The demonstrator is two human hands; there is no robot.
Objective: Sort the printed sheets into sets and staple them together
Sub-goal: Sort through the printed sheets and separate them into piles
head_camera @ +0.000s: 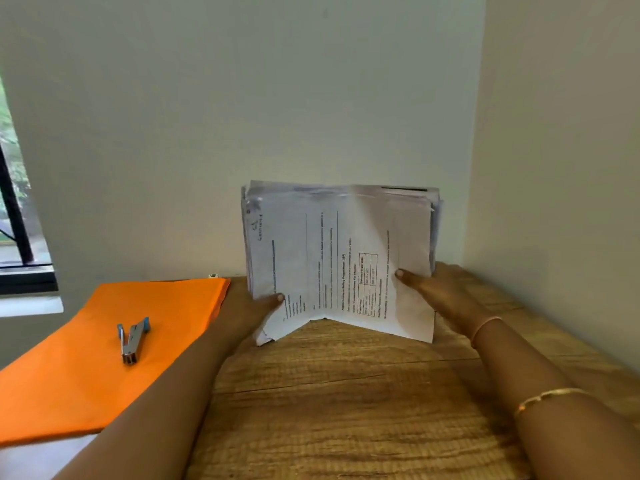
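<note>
A thick stack of printed sheets (339, 258) stands upright on its long edge on the wooden table (346, 393), near the back wall. The front sheet shows sideways text and a small table, and it bows outward at the bottom. My left hand (252, 306) grips the stack's left side, thumb on the front. My right hand (440, 289) grips the right side the same way. A metal stapler with a blue end (133, 339) lies left of the stack, hinged open, apart from both hands.
An orange folder (104, 358) covers the table's left part, and the stapler rests on it. White walls meet in a corner right behind the stack. A window (14, 209) is at the far left. Bracelets circle my right wrist and forearm.
</note>
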